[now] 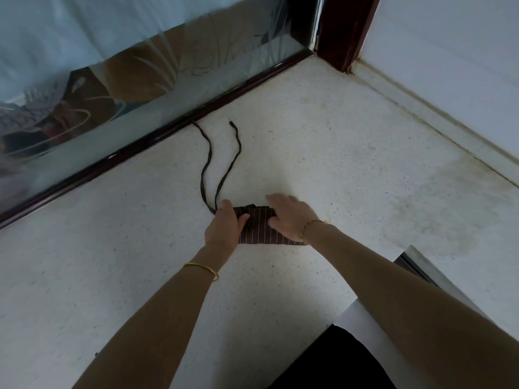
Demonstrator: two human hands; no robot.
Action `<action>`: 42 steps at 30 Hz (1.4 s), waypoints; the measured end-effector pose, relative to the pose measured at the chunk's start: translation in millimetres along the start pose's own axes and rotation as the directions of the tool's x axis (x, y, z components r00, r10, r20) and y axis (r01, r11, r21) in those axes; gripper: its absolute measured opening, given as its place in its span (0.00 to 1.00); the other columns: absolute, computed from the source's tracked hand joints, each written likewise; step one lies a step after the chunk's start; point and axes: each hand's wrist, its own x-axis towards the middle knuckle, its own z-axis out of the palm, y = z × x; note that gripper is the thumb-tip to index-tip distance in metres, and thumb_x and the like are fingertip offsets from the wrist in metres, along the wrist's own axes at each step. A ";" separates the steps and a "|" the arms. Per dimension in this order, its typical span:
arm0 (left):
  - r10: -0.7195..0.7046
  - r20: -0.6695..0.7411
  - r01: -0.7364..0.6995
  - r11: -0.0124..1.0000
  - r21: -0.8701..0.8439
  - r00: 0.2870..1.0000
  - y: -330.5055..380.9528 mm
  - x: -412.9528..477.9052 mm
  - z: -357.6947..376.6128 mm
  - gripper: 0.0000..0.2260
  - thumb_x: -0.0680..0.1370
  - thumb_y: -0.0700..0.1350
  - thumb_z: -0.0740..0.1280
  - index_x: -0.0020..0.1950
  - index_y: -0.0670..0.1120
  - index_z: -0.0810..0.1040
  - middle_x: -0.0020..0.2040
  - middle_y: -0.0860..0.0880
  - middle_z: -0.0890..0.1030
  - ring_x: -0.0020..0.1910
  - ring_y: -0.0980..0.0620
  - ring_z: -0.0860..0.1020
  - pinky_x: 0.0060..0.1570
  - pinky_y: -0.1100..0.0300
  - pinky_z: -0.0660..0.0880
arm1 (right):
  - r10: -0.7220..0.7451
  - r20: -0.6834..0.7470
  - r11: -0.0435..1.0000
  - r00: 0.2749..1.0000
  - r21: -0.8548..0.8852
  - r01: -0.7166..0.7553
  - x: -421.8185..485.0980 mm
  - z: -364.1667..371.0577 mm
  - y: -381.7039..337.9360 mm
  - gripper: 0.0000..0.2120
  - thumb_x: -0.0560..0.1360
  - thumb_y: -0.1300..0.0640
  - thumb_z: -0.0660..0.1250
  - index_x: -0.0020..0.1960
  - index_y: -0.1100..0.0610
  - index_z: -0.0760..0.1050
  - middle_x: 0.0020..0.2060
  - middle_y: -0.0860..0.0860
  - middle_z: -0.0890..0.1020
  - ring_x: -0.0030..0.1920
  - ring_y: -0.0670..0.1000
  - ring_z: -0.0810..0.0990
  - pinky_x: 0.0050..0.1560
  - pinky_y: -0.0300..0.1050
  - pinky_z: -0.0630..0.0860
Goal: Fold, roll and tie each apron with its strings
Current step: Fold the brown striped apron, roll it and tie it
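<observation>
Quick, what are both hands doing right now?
Left hand: grips one end of the rolled apron.
Right hand: open, fingers straight, pressing down on the apron.

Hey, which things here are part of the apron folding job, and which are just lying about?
Part of the job:
striped apron
its two strings, lying loose on the counter
left hand, gripping the apron's end
right hand, pressing on the apron

Just there:
speckled counter
frosted window
metal edge
</observation>
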 end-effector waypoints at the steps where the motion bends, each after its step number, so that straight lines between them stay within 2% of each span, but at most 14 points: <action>1: 0.004 0.004 -0.004 0.999 0.033 1.000 0.9 0.2 -0.7 0.15 0.79 0.51 0.61 0.56 0.40 0.65 0.48 0.42 0.76 0.46 0.43 0.78 0.44 0.47 0.77 | -0.018 0.085 1.000 0.996 0.006 0.017 6.7 0.8 -7.7 0.29 0.77 0.46 0.60 0.74 0.55 0.57 0.71 0.54 0.66 0.68 0.57 0.67 0.66 0.54 0.66; 5: 0.044 0.036 -0.045 0.998 0.049 0.998 -4.3 4.0 -4.6 0.15 0.79 0.51 0.63 0.55 0.40 0.67 0.49 0.42 0.71 0.46 0.44 0.74 0.45 0.49 0.76 | 0.024 0.296 0.999 0.955 -0.033 -0.015 29.5 -3.7 -18.6 0.37 0.72 0.40 0.68 0.73 0.55 0.59 0.67 0.55 0.68 0.65 0.57 0.68 0.62 0.53 0.70; 9: 0.171 0.027 -0.159 0.954 -0.256 0.985 -20.0 13.0 -15.0 0.11 0.79 0.44 0.62 0.37 0.45 0.71 0.34 0.49 0.70 0.34 0.51 0.69 0.37 0.54 0.68 | 0.124 0.398 0.988 0.909 0.031 -0.149 32.2 2.2 -21.7 0.34 0.69 0.44 0.73 0.67 0.59 0.64 0.60 0.55 0.74 0.57 0.56 0.75 0.57 0.51 0.75; 11: 0.106 -0.033 -0.111 0.939 -0.325 0.994 -31.3 13.1 -17.8 0.09 0.80 0.38 0.59 0.41 0.42 0.75 0.38 0.48 0.72 0.36 0.52 0.72 0.38 0.54 0.70 | 0.157 0.391 0.980 0.907 0.049 -0.190 29.4 10.9 -20.7 0.33 0.69 0.45 0.73 0.67 0.59 0.66 0.59 0.55 0.75 0.58 0.56 0.75 0.59 0.52 0.74; 14: 0.086 -0.020 -0.089 0.969 -0.229 0.996 -42.8 7.4 -15.6 0.12 0.79 0.34 0.58 0.61 0.37 0.73 0.57 0.41 0.71 0.52 0.48 0.74 0.51 0.57 0.73 | 0.184 0.374 0.952 0.909 0.164 -0.260 25.9 18.7 -13.7 0.29 0.70 0.47 0.73 0.65 0.59 0.71 0.59 0.54 0.77 0.59 0.55 0.75 0.60 0.50 0.74; 19: 0.201 0.003 -0.194 0.949 -0.249 0.980 -30.6 2.7 -22.5 0.21 0.76 0.31 0.62 0.69 0.41 0.68 0.66 0.43 0.67 0.52 0.53 0.73 0.52 0.64 0.70 | 0.127 0.380 0.829 0.916 0.467 -0.309 3.0 1.4 6.4 0.23 0.69 0.52 0.75 0.61 0.58 0.76 0.54 0.51 0.79 0.55 0.52 0.77 0.57 0.42 0.73; 23: 0.412 -0.017 -0.400 0.875 -0.271 0.911 -15.3 5.9 -34.7 0.19 0.74 0.33 0.69 0.63 0.45 0.76 0.63 0.46 0.69 0.49 0.52 0.75 0.47 0.68 0.72 | 0.063 0.321 0.715 0.945 0.646 -0.267 -18.3 -19.3 18.6 0.19 0.70 0.55 0.74 0.59 0.55 0.76 0.48 0.48 0.81 0.48 0.48 0.79 0.52 0.41 0.75; 26: 0.552 -0.126 -0.566 0.804 -0.185 0.824 2.3 8.2 -46.2 0.09 0.72 0.34 0.71 0.52 0.41 0.80 0.54 0.43 0.75 0.46 0.50 0.76 0.48 0.58 0.77 | 0.026 0.292 0.677 0.956 0.699 -0.232 -24.0 -31.7 21.1 0.15 0.70 0.56 0.74 0.56 0.54 0.77 0.44 0.46 0.81 0.44 0.45 0.80 0.46 0.37 0.77; 29: 0.550 -0.217 -0.576 0.814 -0.079 0.807 18.7 4.2 -63.5 0.04 0.73 0.37 0.71 0.47 0.40 0.80 0.48 0.45 0.77 0.45 0.50 0.76 0.46 0.55 0.78 | 0.027 0.238 0.622 0.971 0.756 -0.203 -25.9 -40.4 24.2 0.15 0.69 0.56 0.75 0.54 0.54 0.78 0.47 0.50 0.83 0.47 0.51 0.82 0.51 0.44 0.79; 32: 0.585 -0.298 -0.582 0.806 0.106 0.755 30.0 0.1 -78.4 0.04 0.72 0.39 0.72 0.45 0.41 0.80 0.45 0.45 0.80 0.46 0.46 0.76 0.46 0.55 0.74 | 0.023 0.215 0.496 0.976 0.845 -0.198 -26.3 -46.6 27.0 0.21 0.62 0.54 0.79 0.54 0.54 0.79 0.49 0.54 0.84 0.50 0.56 0.83 0.54 0.53 0.79; 34: 0.538 -0.278 -0.545 0.837 0.060 0.796 38.9 -5.6 -90.6 0.03 0.75 0.42 0.70 0.46 0.43 0.79 0.41 0.47 0.80 0.42 0.48 0.77 0.44 0.55 0.74 | 0.009 0.210 0.373 0.978 0.907 -0.198 -27.4 -50.5 27.3 0.24 0.61 0.56 0.78 0.55 0.57 0.79 0.50 0.57 0.84 0.50 0.59 0.83 0.53 0.55 0.79; 36: 0.419 -0.180 -0.434 0.899 -0.053 0.890 48.1 -10.4 -99.1 0.05 0.79 0.45 0.64 0.47 0.45 0.77 0.39 0.49 0.79 0.38 0.51 0.77 0.41 0.55 0.74 | 0.001 0.198 0.249 0.980 0.949 -0.192 -27.1 -54.9 27.8 0.25 0.62 0.57 0.75 0.58 0.61 0.78 0.52 0.59 0.83 0.50 0.59 0.83 0.50 0.53 0.80; 38: 0.360 -0.139 -0.364 0.931 -0.005 0.923 57.2 -16.0 -104.1 0.08 0.81 0.45 0.60 0.48 0.45 0.77 0.39 0.48 0.78 0.38 0.50 0.76 0.41 0.53 0.74 | -0.006 0.188 0.139 0.982 0.973 -0.185 -26.3 -61.0 27.4 0.24 0.64 0.58 0.73 0.59 0.61 0.77 0.53 0.59 0.83 0.51 0.59 0.83 0.48 0.52 0.81; 42: 0.224 -0.059 -0.222 0.974 0.037 0.973 76.4 -27.2 -107.4 0.11 0.82 0.44 0.57 0.54 0.45 0.78 0.44 0.48 0.81 0.43 0.50 0.78 0.48 0.52 0.76 | 0.009 0.179 0.049 0.984 0.983 -0.179 -21.6 -76.1 22.4 0.17 0.70 0.59 0.71 0.58 0.61 0.78 0.52 0.58 0.83 0.50 0.59 0.83 0.48 0.53 0.81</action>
